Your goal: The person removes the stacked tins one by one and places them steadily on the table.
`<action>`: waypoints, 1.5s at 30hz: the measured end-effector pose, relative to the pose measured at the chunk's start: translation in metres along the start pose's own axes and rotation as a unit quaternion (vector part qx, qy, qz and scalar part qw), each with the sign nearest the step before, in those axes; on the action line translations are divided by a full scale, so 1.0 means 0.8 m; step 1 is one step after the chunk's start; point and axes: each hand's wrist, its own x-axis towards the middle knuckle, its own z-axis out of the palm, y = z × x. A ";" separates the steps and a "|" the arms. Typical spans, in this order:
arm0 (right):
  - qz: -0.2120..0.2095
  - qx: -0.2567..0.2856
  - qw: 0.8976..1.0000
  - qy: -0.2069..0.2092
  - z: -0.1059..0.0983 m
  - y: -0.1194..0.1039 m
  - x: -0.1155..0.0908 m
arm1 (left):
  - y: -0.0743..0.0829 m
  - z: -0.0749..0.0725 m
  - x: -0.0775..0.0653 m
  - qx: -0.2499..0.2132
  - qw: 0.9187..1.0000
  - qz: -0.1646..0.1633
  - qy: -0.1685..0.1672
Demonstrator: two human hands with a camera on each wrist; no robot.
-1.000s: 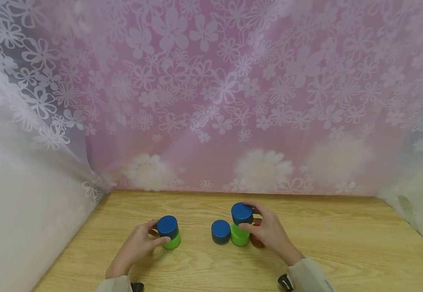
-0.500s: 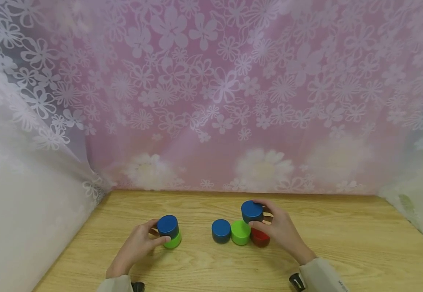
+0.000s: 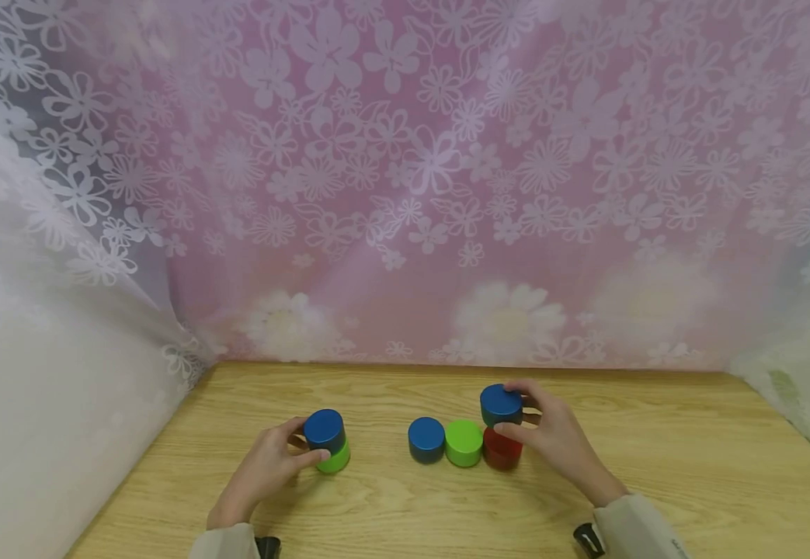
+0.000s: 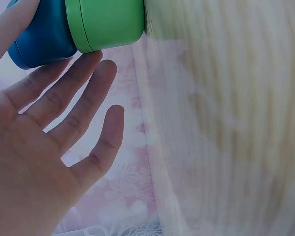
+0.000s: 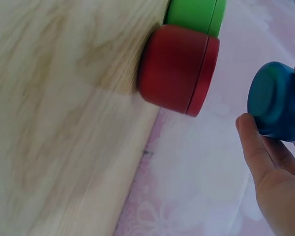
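Note:
My left hand (image 3: 268,470) holds a blue round lidded tin (image 3: 324,428) that stands on a green tin (image 3: 337,460). In the left wrist view the thumb and upper fingers lie around this blue tin (image 4: 46,37), and the other fingers are spread. At the right, my right hand (image 3: 554,439) grips another blue tin (image 3: 500,402) between thumb and fingers. It hangs over a red tin (image 3: 502,453); the right wrist view shows a gap between the held tin (image 5: 275,101) and the red tin's lid (image 5: 202,76).
A green tin (image 3: 464,444) stands against the red one's left side, with a blue tin (image 3: 425,440) left of it, all in a row on the wooden table (image 3: 391,512). A pink flowered curtain (image 3: 405,194) hangs along the back edge, and pale sheets flank both sides.
My right hand has lifted its blue tin off the row's green tin and carried it right, over the red one. The left hand has stayed at its stack.

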 end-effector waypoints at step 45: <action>0.015 -0.052 0.998 -0.024 -0.045 0.037 -0.018 | 0.000 0.002 0.001 0.002 1.000 -0.010 0.006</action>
